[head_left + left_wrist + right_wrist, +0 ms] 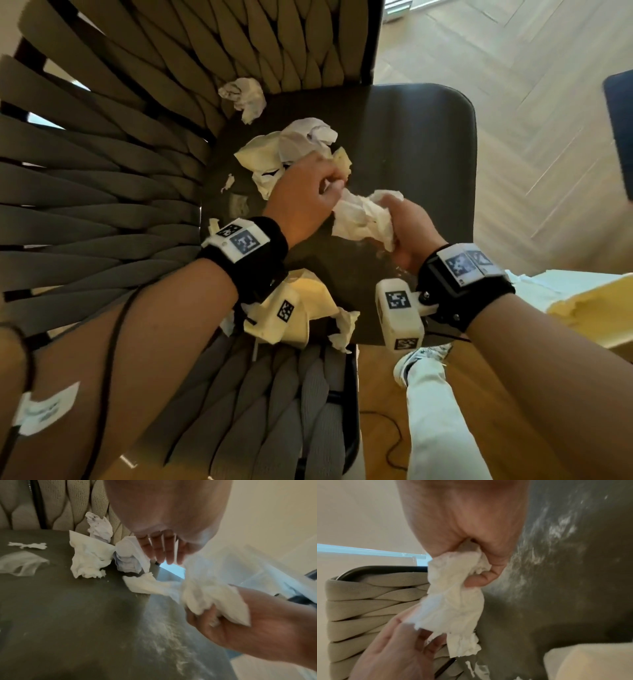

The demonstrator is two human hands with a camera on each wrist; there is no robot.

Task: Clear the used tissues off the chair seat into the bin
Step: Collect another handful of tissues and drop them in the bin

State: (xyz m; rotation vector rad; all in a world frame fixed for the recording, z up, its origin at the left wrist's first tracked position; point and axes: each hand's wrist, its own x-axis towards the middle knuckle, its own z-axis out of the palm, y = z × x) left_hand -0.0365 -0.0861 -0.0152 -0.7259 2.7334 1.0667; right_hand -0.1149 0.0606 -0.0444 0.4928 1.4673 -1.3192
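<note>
The chair's dark seat (411, 144) carries several crumpled white tissues: one against the woven back (245, 97), a pile (291, 147) just beyond my left hand, and more near the front edge (344, 329). My right hand (404, 233) grips a white tissue wad (363, 219) above the middle of the seat; its fingers (479, 580) are curled round the wad (453, 601). My left hand (308, 195) hovers beside it, fingers (161, 553) straight and loose, touching the wad's trailing end (419, 620). A translucent plastic container (257, 568), possibly the bin, stands beyond the seat's edge.
The woven chair back and arm (102, 171) wrap the left and far sides. White dust streaks the seat (163, 635). My leg in white trousers (435, 411) stands right of the chair on a wooden floor (513, 102). A cream-yellow object (599, 308) sits at the right.
</note>
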